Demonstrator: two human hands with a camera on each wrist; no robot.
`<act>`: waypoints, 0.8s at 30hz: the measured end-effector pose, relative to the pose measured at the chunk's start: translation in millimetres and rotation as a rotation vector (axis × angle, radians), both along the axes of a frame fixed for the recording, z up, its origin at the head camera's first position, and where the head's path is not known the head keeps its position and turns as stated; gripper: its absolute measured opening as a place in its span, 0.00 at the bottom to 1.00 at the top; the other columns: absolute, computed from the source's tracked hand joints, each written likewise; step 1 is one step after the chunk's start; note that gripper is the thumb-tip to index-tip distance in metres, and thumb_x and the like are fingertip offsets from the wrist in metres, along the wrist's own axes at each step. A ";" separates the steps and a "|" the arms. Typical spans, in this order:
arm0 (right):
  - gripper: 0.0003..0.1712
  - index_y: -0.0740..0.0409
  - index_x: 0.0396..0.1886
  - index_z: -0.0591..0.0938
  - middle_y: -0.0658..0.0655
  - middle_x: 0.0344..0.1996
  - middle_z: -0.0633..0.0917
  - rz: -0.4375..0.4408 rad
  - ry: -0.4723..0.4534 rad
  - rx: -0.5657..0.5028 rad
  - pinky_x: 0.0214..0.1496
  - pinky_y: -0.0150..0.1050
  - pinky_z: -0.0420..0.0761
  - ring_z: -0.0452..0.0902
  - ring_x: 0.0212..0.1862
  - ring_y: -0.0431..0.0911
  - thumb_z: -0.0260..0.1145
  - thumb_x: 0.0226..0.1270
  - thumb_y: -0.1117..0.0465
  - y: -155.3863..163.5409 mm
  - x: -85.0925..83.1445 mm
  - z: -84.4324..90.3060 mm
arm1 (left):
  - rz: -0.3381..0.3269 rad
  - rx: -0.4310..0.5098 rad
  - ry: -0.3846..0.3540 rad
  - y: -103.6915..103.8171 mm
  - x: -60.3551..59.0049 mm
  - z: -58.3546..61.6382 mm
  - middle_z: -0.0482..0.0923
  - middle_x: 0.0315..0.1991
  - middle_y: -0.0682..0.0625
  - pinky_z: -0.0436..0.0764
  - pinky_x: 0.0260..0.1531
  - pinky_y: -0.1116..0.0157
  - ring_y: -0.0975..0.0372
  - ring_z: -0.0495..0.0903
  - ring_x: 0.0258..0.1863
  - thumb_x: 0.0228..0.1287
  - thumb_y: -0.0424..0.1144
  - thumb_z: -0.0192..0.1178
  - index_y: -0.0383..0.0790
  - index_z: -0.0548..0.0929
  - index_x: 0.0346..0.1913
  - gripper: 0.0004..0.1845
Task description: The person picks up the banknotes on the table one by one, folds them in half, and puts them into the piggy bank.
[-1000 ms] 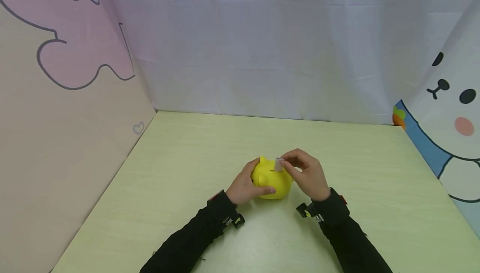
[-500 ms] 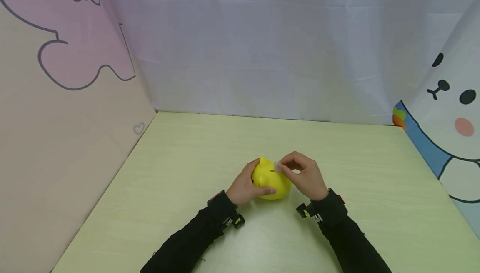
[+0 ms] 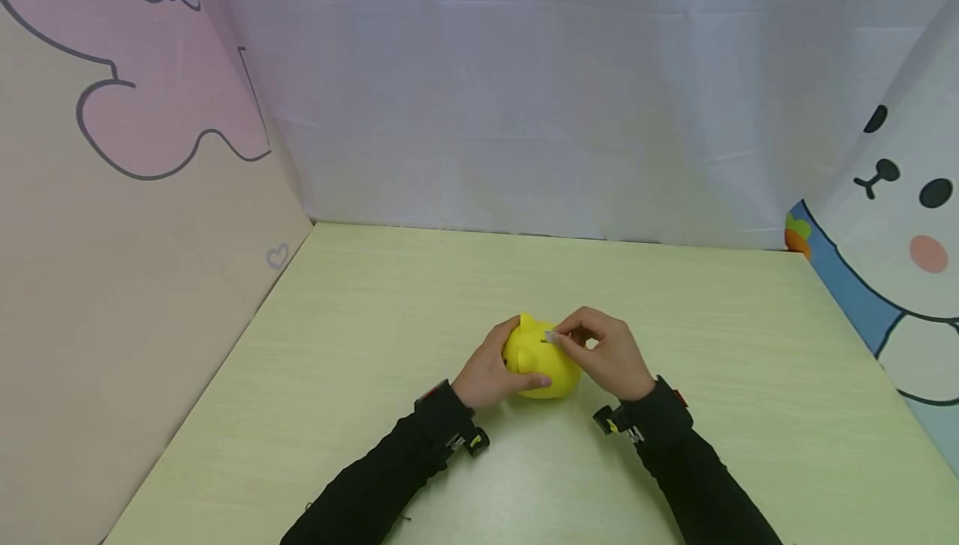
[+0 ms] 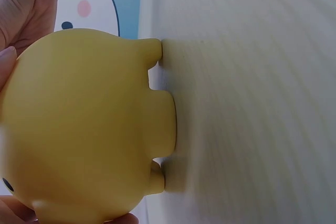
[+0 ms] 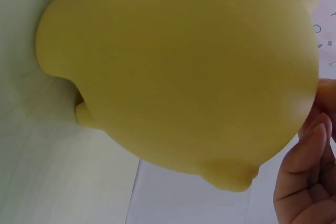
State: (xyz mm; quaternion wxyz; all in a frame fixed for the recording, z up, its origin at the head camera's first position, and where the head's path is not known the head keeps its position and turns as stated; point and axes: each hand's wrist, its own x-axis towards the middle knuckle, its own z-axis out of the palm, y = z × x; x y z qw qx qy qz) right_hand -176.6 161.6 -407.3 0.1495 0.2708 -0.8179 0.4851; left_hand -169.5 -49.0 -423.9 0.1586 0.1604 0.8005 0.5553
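A yellow piggy bank (image 3: 550, 374) stands on its short feet on the table, its snout side toward the left. My left hand (image 3: 490, 369) grips it by the head end, thumb across the near side and fingers round the far side. At the slot on its back, my right hand (image 3: 610, 354) pinches a small pale folded slip of paper (image 3: 550, 336) between thumb and fingertips. Only a short bit of the slip shows. In the right wrist view the bank's yellow body (image 5: 194, 72) fills most of the picture, with the right fingers (image 5: 307, 177) at its top; the slip is hidden there.
The pale wood-grain table (image 3: 375, 295) extends around the bank. A white curtain (image 3: 487, 112) hangs along its back edge. Printed cartoon panels stand at both sides, a pink figure (image 3: 172, 96) left and a white animal face (image 3: 906, 195) right.
The right hand has moved slightly down and left toward the slot, and much less of the slip shows above the bank. The left hand and piggy bank have stayed in place.
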 end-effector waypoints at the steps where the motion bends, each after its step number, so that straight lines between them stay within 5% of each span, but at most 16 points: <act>1: 0.07 0.56 0.34 0.85 0.51 0.29 0.83 0.002 0.006 0.005 0.32 0.31 0.75 0.70 0.28 0.37 0.71 0.59 0.71 0.0 -0.1 -0.3 | 0.001 -0.002 0.000 0.0 0.0 0.0 0.64 0.66 0.43 0.74 0.53 0.61 0.58 0.71 0.51 0.57 0.46 0.72 0.39 0.51 0.77 0.51; 24: 0.09 0.53 0.33 0.84 0.47 0.30 0.82 0.006 0.070 0.091 0.35 0.31 0.79 0.74 0.30 0.34 0.73 0.57 0.70 0.9 1.4 3.5 | 0.002 -0.013 0.012 0.3 -0.8 0.2 0.65 0.63 0.44 0.74 0.51 0.61 0.58 0.71 0.49 0.56 0.47 0.72 0.39 0.52 0.76 0.51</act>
